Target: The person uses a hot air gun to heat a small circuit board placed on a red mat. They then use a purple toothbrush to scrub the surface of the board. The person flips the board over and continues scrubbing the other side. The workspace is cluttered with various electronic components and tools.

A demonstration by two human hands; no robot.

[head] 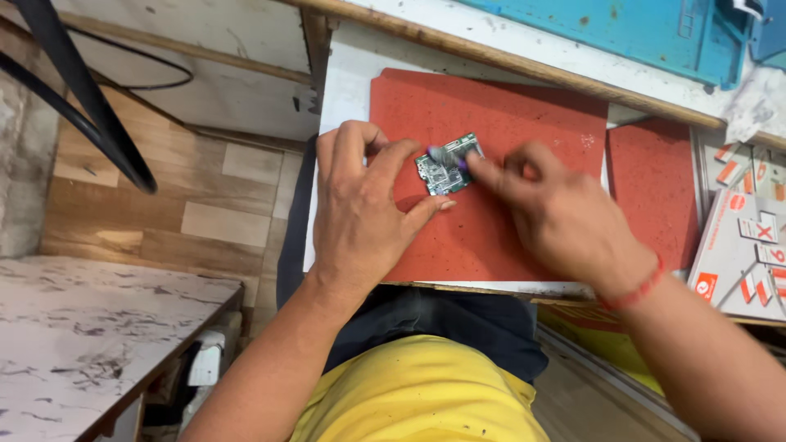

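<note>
Starting at the left, a marble-patterned tabletop (pixel 90 327) fills the lower corner, with black cables (pixel 82 98) curving over wood-look floor tiles (pixel 205 221) beyond it. Next comes the left hand (pixel 360 205), resting on a red mat (pixel 491 123); its fingers (pixel 393 160) are spread and curled, with thumb and fingertips pressing the near and left edges of a small green circuit board (pixel 446 168) to steady it flat on the mat. The right hand (pixel 565 213), a red thread bracelet (pixel 634 290) at its wrist, is pinched together around a slim tool whose purple-and-grey tip (pixel 446 154) touches the top face of the board; it looks like a small brush, though blur makes that uncertain. Judging by this, the work on the board seems to be under way rather than finished: the tip is on the board and both hands are engaged. How much of the surface has been treated cannot be read, since no change shows on the board itself. Farther right lie a second red mat (pixel 651 188), a white-and-orange box (pixel 741 254) cut off by the frame edge, and a blue tray (pixel 639 29) at the back of the bench. The tool's handle is hidden inside the right fist, and the board's components are too small to make out.
</note>
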